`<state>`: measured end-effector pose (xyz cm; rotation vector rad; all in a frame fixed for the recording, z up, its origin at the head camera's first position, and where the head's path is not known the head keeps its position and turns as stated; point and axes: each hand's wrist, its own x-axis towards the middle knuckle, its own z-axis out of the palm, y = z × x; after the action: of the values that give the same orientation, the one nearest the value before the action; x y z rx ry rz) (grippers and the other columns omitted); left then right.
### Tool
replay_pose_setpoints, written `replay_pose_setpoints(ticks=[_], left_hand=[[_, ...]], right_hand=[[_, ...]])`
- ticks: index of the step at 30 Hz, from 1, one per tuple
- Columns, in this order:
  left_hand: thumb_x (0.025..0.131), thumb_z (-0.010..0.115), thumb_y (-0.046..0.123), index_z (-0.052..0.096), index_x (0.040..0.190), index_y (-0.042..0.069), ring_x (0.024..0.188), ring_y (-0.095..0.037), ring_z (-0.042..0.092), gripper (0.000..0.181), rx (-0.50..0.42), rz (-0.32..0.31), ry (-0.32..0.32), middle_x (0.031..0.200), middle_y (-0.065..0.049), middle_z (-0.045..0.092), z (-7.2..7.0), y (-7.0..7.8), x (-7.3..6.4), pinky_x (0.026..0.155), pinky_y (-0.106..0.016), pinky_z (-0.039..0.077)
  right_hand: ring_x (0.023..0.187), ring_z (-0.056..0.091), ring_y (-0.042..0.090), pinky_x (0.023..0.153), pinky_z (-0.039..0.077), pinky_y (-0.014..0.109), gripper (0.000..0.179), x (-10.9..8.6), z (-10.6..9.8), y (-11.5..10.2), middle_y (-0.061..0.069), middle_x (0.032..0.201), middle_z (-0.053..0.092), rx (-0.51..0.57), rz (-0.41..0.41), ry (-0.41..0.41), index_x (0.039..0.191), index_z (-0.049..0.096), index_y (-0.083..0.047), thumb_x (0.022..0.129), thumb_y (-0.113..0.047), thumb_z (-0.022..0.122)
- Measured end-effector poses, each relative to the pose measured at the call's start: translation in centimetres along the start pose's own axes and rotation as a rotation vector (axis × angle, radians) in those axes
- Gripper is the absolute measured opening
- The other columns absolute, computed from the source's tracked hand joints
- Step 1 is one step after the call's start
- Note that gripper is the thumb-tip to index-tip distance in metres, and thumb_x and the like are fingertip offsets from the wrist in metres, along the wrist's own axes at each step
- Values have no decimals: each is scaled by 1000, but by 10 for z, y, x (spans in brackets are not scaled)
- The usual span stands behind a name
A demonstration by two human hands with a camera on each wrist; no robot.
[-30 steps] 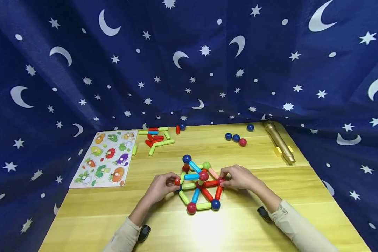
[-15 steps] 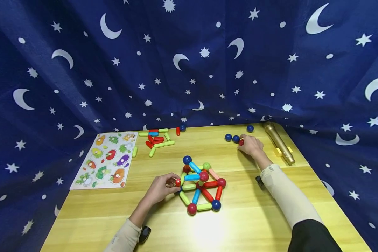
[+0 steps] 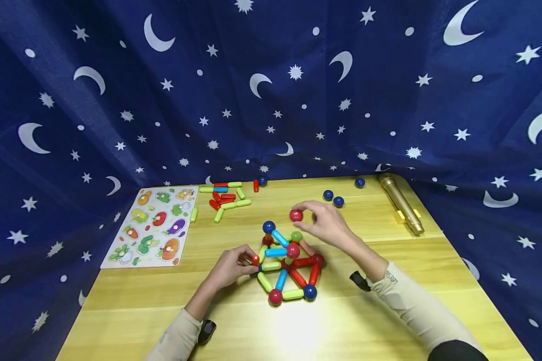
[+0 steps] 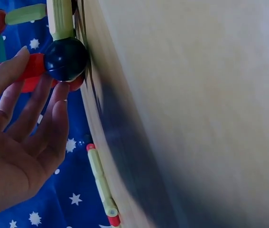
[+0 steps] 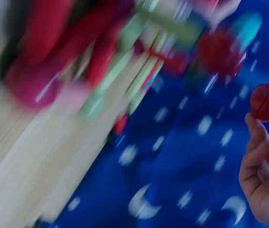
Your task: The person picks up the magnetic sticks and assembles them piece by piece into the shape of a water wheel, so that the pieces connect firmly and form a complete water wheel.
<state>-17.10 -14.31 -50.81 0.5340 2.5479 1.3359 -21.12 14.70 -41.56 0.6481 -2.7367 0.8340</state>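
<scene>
A structure of coloured magnetic rods and balls point(image 3: 292, 295) stands mid-table, with two blue rods rising to a raised red ball point(image 3: 293, 250). At its left corner my left hand point(image 3: 231, 266) pinches an upright red rod point(image 3: 255, 259). The left wrist view shows that red rod point(image 4: 32, 66) meeting a dark blue ball point(image 4: 66, 59), fingertips right at the ball. My right hand point(image 3: 327, 223) holds a loose red ball point(image 3: 296, 215) between thumb and fingers, above the table behind the structure. In the right wrist view the same red ball point(image 5: 264, 102) shows at the fingertips.
Loose red, green and blue rods point(image 3: 228, 205) lie at the back left beside a vegetable puzzle board point(image 3: 151, 228). Several blue balls point(image 3: 339, 201) rest at the back. A gold tube point(image 3: 401, 204) lies at the right. A starry curtain point(image 3: 271, 100) hangs behind the table.
My right hand left the structure's right corner, took the red ball from beside the blue balls, and carried it left toward the structure. My left hand stayed on the upright red rod.
</scene>
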Motion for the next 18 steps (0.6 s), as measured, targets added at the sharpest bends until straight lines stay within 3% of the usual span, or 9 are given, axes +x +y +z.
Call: replay_pose_setpoints(ticks=[3, 7, 11, 18], left_hand=[[81, 79, 15, 66, 93, 13, 80, -11, 68, 18, -14, 8, -6, 90, -2, 71, -2, -3, 1, 71, -21, 54], [81, 78, 14, 66, 93, 13, 81, -12, 69, 17, -47, 12, -13, 94, -4, 73, -2, -6, 3, 73, -22, 55], [82, 78, 14, 65, 93, 12, 83, -14, 69, 17, -69, 17, -31, 99, -7, 73, 0, -8, 5, 73, -22, 56], [82, 78, 16, 65, 93, 12, 85, -16, 69, 18, -75, 7, -40, 101, -8, 72, 0, -8, 4, 73, -22, 56]], right_hand=[[74, 63, 15, 60, 48, 22, 33, -4, 9, -42, -2, 108, 73, 79, -220, -90, 112, 70, -21, 82, -30, 78], [96, 63, 14, 75, 52, 24, 30, -5, 21, -67, -6, 106, 72, 66, -390, -195, 111, 71, -23, 82, -29, 78], [98, 60, 13, 79, 53, 29, 28, -4, 29, -72, -7, 103, 72, -18, -445, -262, 108, 72, -22, 81, -27, 79], [99, 60, 16, 82, 51, 34, 29, -3, 36, -71, -4, 106, 71, -134, -443, -309, 110, 72, -24, 82, -30, 78]])
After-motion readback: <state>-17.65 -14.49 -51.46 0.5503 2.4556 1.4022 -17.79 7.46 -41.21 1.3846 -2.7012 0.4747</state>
